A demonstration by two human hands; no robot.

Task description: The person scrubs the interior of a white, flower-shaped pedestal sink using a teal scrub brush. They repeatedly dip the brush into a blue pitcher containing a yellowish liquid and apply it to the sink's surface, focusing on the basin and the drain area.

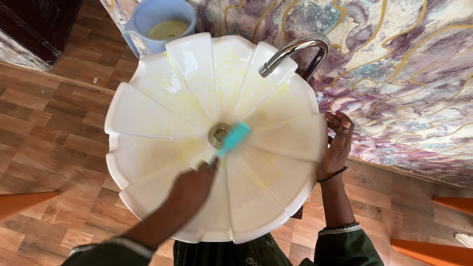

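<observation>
A white, petal-shaped wash basin (148, 118) fills the middle of the view, streaked with yellowish liquid. My left hand (194, 184) is inside the bowl, shut on a teal brush (233, 139) whose head lies blurred beside the metal drain (218, 134). My right hand (337, 143) rests open against the basin's right rim, fingers spread, a dark band on its wrist. A chrome tap (294, 50) arches over the bowl from the upper right.
A pale blue jug (162, 17) with yellowish liquid stands on the wood-pattern floor (54, 123) beyond the basin. A marbled purple and gold wall (404, 74) runs along the right. Orange shapes (22, 202) lie at the left and right lower edges.
</observation>
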